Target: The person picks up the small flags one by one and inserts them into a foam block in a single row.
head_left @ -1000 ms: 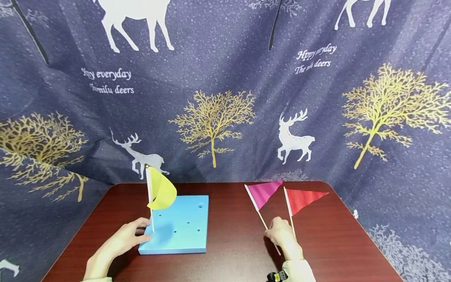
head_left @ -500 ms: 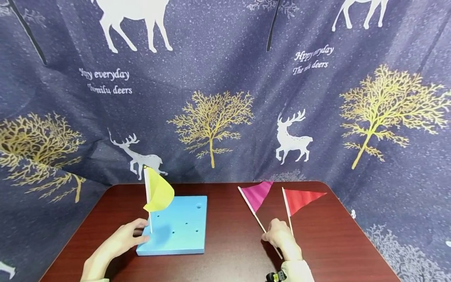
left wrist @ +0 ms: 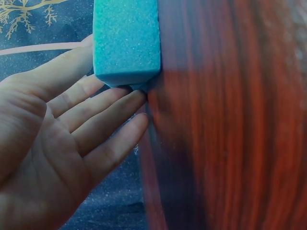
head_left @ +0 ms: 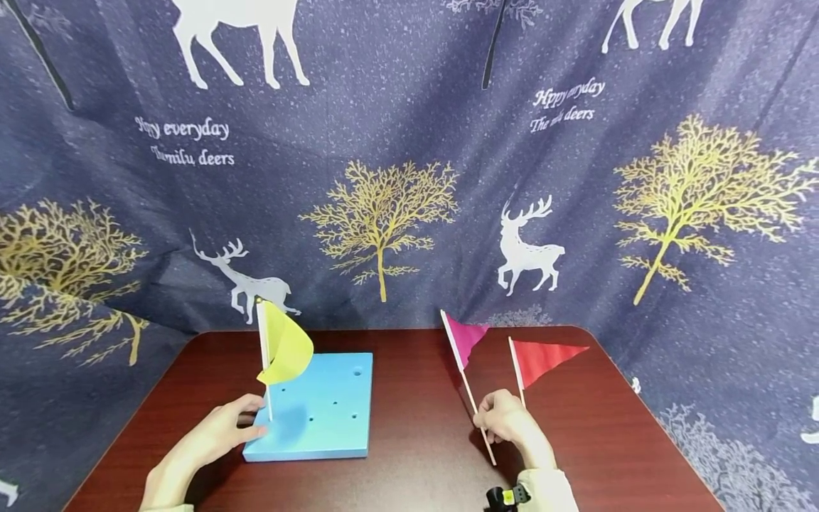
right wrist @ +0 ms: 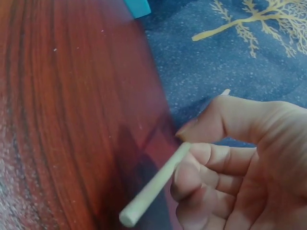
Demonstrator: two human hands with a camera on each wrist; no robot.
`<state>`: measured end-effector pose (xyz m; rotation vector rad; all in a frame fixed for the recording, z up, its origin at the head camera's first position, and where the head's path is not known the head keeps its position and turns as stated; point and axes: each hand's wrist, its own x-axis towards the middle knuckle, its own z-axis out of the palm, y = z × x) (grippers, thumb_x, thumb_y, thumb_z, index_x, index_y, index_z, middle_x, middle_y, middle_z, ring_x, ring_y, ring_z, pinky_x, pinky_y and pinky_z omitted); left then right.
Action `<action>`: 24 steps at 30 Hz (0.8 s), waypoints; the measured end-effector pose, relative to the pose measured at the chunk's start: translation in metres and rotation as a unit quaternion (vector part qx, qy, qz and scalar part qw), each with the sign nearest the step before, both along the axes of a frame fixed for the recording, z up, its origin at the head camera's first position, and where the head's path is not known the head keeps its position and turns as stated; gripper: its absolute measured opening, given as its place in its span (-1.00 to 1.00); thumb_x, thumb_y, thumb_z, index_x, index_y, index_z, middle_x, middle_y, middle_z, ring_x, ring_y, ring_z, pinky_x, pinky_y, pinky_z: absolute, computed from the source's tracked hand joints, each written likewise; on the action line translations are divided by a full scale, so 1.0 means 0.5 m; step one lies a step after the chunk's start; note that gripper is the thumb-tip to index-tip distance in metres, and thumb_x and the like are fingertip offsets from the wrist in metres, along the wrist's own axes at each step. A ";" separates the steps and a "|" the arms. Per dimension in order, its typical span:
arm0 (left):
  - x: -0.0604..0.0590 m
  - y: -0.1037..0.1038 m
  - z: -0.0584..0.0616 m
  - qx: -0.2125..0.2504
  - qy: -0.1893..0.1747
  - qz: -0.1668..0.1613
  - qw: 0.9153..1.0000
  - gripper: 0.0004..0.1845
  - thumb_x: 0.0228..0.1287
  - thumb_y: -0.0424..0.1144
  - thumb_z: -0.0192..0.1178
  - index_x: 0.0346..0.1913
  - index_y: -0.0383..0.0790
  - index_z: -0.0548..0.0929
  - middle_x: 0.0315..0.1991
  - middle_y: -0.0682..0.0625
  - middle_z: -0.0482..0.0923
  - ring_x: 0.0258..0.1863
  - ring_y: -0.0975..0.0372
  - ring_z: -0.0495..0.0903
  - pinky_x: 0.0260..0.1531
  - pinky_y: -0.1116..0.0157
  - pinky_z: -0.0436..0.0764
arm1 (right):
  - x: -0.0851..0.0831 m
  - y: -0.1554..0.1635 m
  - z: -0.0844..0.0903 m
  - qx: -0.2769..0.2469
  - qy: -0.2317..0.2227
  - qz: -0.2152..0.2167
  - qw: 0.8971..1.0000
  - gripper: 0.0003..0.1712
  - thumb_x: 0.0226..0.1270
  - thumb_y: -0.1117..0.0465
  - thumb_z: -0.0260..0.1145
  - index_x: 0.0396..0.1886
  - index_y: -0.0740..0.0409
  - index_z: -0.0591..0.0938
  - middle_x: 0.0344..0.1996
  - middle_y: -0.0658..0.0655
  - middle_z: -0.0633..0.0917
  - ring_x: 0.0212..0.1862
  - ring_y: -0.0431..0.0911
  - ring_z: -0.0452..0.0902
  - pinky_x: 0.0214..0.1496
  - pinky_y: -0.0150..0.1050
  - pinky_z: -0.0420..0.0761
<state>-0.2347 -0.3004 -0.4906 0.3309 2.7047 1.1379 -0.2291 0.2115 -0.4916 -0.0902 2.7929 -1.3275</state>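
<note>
A yellow flag [head_left: 286,346] stands upright on its stick near the left edge of a light blue foam board [head_left: 326,441]. My left hand [head_left: 214,437] rests at that board's left edge, on either side of the stick's base; its fingers [left wrist: 110,120] lie fairly straight against the block's corner. On the right my right hand [head_left: 508,419] pinches the wooden stick [right wrist: 156,184] of a magenta pennant [head_left: 463,340] between thumb and fingers. That flag leans left, its lower end raised off the table. A red pennant [head_left: 544,360] lies just beyond my right hand, its stick partly hidden.
Several small holes dot the top of the board. A dark red-brown wooden table [head_left: 422,441] carries everything. Behind it hangs a blue cloth [head_left: 409,107] printed with deer and golden trees. A black device [head_left: 502,496] sits at my right wrist.
My right hand has lifted the magenta flag off the table and tipped it more upright. My left hand stays at the board. The whole view has shifted slightly.
</note>
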 end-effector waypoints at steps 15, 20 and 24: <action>0.001 -0.002 0.004 0.003 -0.011 0.009 1.000 -0.37 0.12 -0.14 0.45 0.16 -0.44 0.49 0.07 -0.32 0.52 0.02 -0.16 0.57 -0.07 0.03 0.64 | -0.008 -0.034 0.022 -0.154 0.023 0.085 0.984 -0.88 0.04 0.52 0.29 -0.49 0.29 0.53 -0.66 0.22 0.60 -0.64 0.06 0.58 -0.58 -0.07 0.67; -0.001 -0.002 0.002 0.006 -0.014 0.011 1.000 -0.36 0.11 -0.12 0.45 0.16 -0.43 0.49 0.08 -0.32 0.52 0.03 -0.16 0.57 -0.07 0.03 0.63 | -0.008 -0.053 0.023 -0.129 0.055 0.095 0.986 -0.84 0.00 0.52 0.29 -0.54 0.21 0.53 -0.66 0.22 0.61 -0.65 0.06 0.57 -0.57 -0.06 0.66; -0.003 -0.002 0.000 0.010 -0.019 0.005 1.000 -0.36 0.13 -0.13 0.44 0.16 -0.44 0.48 0.08 -0.32 0.51 0.03 -0.17 0.56 -0.07 0.02 0.63 | 0.004 -0.072 0.042 -0.119 0.085 0.107 0.983 -0.85 -0.03 0.56 0.27 -0.55 0.28 0.54 -0.67 0.25 0.59 -0.65 0.03 0.54 -0.59 -0.16 0.62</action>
